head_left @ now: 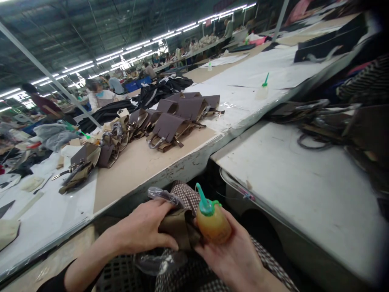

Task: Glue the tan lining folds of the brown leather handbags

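Note:
In my right hand (234, 253) is a glue bottle (212, 223), a squeeze bottle of amber liquid with a green nozzle tilted up and to the left. My left hand (146, 227) grips a brown handbag (176, 229) that rests over my lap. Clear plastic wrap covers the bag's handles, one showing above my left hand and one below it. The bag's right edge lies close beside the bottle and my right fingers, and I cannot tell whether those fingers also touch it. Checked cloth (185, 192) covers my legs.
Several brown handbags (170, 125) lie on the long worktable (127, 178) ahead. A white table (288, 162) stands to my right, with more bags (331, 125) at its far side. Another green-tipped bottle (263, 89) stands on the long table. A co-worker (99, 95) sits beyond it.

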### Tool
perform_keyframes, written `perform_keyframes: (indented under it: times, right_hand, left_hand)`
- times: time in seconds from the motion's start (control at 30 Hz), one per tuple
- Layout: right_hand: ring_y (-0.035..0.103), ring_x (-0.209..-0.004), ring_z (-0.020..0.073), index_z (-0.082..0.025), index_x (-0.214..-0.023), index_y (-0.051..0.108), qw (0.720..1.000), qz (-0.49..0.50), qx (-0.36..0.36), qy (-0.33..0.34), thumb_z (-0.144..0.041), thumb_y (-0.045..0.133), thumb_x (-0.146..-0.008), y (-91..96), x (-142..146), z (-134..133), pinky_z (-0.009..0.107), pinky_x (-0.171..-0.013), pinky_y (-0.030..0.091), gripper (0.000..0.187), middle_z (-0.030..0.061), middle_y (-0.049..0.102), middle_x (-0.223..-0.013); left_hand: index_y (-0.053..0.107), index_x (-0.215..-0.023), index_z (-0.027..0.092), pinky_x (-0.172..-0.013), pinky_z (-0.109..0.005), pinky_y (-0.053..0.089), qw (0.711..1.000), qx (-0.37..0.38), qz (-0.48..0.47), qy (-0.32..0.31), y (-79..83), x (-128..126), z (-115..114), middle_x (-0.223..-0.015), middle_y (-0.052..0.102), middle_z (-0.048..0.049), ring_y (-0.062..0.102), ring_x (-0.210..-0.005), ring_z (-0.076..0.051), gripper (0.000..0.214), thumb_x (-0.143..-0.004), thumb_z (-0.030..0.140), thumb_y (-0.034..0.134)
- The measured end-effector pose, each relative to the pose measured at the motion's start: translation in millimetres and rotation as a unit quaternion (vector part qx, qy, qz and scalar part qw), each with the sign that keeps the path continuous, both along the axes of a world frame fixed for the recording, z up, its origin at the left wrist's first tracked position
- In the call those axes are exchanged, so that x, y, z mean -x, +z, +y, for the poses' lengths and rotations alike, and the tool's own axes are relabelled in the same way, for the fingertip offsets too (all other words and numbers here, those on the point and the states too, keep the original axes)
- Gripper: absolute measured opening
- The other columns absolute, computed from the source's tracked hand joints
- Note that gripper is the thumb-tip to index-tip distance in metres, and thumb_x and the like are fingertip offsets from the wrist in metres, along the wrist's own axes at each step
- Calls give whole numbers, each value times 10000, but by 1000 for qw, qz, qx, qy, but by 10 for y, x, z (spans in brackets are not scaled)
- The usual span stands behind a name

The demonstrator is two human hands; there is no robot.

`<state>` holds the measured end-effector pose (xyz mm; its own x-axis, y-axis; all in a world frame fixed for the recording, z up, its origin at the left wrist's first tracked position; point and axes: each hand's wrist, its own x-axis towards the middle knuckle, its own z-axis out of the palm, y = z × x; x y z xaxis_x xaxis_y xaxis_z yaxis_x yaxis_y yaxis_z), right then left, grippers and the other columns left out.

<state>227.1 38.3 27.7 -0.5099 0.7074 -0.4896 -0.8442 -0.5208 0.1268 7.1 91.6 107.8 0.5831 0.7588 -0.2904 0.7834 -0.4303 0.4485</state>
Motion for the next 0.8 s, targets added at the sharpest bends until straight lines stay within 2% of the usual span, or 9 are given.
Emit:
perform_keyframes:
  times: [0.07,0.2,0.3,0.37,0.47,0.6,0.67,0.73,0.8]
  right_hand:
    - [719,-904,256,-113,-960,747,1000,18,12,-11,-408,512,-979,5,2,25,405,-878,551,378,142,792,-934]
    - [686,-815,235,-131,-861,718,999,35,-2,-40,-429,513,-966,43,-1,93,427,-905,544,376,121,750,-807]
    - [675,-808,223,-139,-864,701,997,58,-16,-51,-424,529,-959,31,11,118,430,-911,544,346,107,731,-801]
    - [682,-835,228,-141,-891,698,996,72,-16,-48,-431,540,-952,-3,7,114,429,-913,543,336,105,733,-822]
    - [713,-900,282,-103,-918,709,998,59,-23,-7,-471,569,-929,-60,-71,93,450,-944,532,394,143,750,-860]
    - [699,-1084,409,5,-1104,693,996,-23,-73,52,-494,634,-887,-117,-321,59,457,-936,545,547,281,707,-1195]
    - [668,-1159,416,42,-1210,645,993,-71,-77,49,-466,634,-895,-150,-431,34,432,-920,556,598,328,628,-1324]
    - [659,-1182,402,74,-1239,620,993,-90,-58,49,-467,622,-901,-187,-477,9,433,-962,537,637,355,612,-1329]
    - [656,-1188,404,84,-1237,620,994,-78,-44,60,-501,616,-893,-216,-446,-7,454,-1017,502,679,360,626,-1304]
  left_hand:
    - [599,-1309,231,-1015,-503,493,995,-88,23,-28,-133,-41,-53,-1289,660,-117,603,-1174,-349,595,-770,359,817]
    - [614,-1181,185,-928,-436,521,960,-264,20,-87,-407,-58,-195,-1200,675,-116,611,-1090,-291,325,-886,70,543]
    - [617,-1078,169,-891,-433,502,938,-323,-5,-123,-538,-39,-250,-1085,700,-112,631,-967,-268,285,-894,18,459]
    - [590,-1099,172,-951,-451,468,944,-305,-21,-124,-573,-28,-251,-1110,707,-107,636,-988,-264,295,-885,8,469]
    - [546,-1139,188,-983,-440,447,969,-227,-60,-82,-585,14,-216,-1089,707,-86,642,-1002,-247,352,-851,-5,483]
    - [513,-1132,233,-870,-373,495,986,-127,-82,66,-632,173,-152,-1051,671,-60,641,-962,-239,338,-835,73,540]
    - [460,-1170,241,-826,-341,506,981,-89,-89,146,-674,265,-117,-1064,651,-52,642,-936,-223,349,-854,116,541]
    - [408,-1203,243,-815,-319,507,974,-68,-105,191,-710,327,-80,-1057,628,-40,636,-901,-201,373,-865,120,507]
    - [385,-1227,248,-830,-308,499,970,-59,-114,206,-731,346,-45,-1064,606,-34,621,-900,-187,407,-860,105,488]
